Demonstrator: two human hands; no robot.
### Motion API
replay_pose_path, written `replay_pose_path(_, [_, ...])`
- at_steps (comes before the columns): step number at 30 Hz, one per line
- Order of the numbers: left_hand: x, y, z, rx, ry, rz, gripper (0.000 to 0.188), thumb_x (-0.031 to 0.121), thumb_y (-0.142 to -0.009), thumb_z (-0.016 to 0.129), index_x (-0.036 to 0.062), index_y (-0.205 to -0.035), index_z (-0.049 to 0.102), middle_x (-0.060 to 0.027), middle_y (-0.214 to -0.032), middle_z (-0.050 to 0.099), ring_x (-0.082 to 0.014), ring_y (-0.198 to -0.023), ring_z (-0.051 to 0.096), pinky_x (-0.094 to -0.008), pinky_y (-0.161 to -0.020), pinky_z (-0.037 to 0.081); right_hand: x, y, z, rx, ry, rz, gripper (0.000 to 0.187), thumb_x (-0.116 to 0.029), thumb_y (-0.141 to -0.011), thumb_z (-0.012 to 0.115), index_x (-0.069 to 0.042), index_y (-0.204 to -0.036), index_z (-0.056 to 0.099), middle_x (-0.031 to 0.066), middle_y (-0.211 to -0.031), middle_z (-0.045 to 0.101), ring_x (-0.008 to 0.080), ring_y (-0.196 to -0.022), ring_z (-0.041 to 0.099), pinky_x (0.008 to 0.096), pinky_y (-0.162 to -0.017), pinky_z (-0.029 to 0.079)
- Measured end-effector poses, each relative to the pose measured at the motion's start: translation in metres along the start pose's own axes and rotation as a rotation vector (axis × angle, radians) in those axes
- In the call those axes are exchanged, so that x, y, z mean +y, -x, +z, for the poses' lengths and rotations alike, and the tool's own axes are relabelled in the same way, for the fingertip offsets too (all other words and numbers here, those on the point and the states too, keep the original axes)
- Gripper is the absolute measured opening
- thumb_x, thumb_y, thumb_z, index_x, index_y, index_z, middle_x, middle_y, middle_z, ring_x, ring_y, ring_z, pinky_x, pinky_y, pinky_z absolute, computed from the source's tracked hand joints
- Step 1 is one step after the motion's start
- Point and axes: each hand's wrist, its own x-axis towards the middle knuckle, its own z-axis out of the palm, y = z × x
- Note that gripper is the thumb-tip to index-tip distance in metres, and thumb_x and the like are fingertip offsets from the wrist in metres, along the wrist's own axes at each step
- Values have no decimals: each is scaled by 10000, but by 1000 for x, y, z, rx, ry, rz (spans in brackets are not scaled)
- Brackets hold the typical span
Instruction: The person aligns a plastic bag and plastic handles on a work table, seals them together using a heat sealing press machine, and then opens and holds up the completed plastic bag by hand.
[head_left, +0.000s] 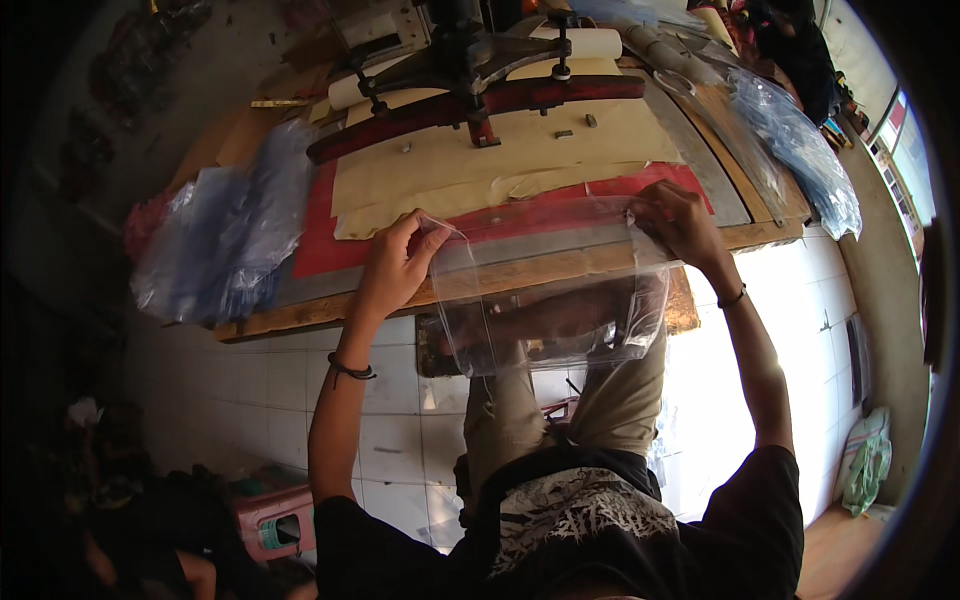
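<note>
1. Presently, a clear plastic piece (555, 345) hangs at the middle of the view, stretched between both hands. Directions below are read from it as the centre of the dial.
2. Between 9 and 10 o'clock, the left hand (405, 255) grasps its upper corner, thumb and fingers pinched together.
3. At 2 o'clock, the right hand (685, 220) grips the opposite upper corner with curled fingers.
4. The plastic spans the near edge of the wooden bench (760, 234) and hangs in front of the wearer's trousers (612, 405), which show through it; whether it touches the bench I cannot tell.
5. Toward 12 o'clock, a red sheet (318, 245) lies on the bench, partly under a tan sheet (430, 185). Small metal blocks (590, 121) rest on the tan one.
6. Near 11 o'clock, a black and dark-red press (470, 60) stands above these sheets.
7. Between 9 and 10 o'clock, beyond the left hand, clear plastic is heaped (225, 230); at 2 o'clock, bluish plastic (800, 150) drapes off the bench.
8. Between 7 and 8 o'clock, a pink stool (275, 525) stands on white tiles (390, 445).
</note>
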Motion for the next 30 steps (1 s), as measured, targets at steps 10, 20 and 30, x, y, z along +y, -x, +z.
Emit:
replay_pose_path(10, [62, 18, -23, 247, 114, 21, 180, 181, -1028, 540, 3, -1018, 510, -56, -837, 617, -89, -737, 547, -253, -658, 458, -38, -7, -18, 241, -68, 72, 172, -101, -899, 701, -6, -1030, 646, 103, -879, 733, 182, -810, 730, 293, -685, 569])
replay_pose_path(20, [-7, 3, -35, 182, 57, -196, 208, 173, -967, 638, -17, -993, 556, -68, -766, 626, -87, -612, 555, -272, -588, 481, -26, -38, 24, 51, -224, 307, 210, -85, -897, 687, -22, -1071, 590, 90, -768, 698, 167, -668, 697, 294, -598, 536])
replay_pose_path(30, [39, -5, -1, 388, -492, -27, 419, 194, -913, 676, 58, -1279, 524, -169, -1300, 498, -331, -1196, 487, -453, -990, 408, -10, -28, 46, 141, -211, 216, 246, -146, -933, 658, -27, -1123, 556, 132, -843, 706, 264, -747, 705, 338, -660, 539])
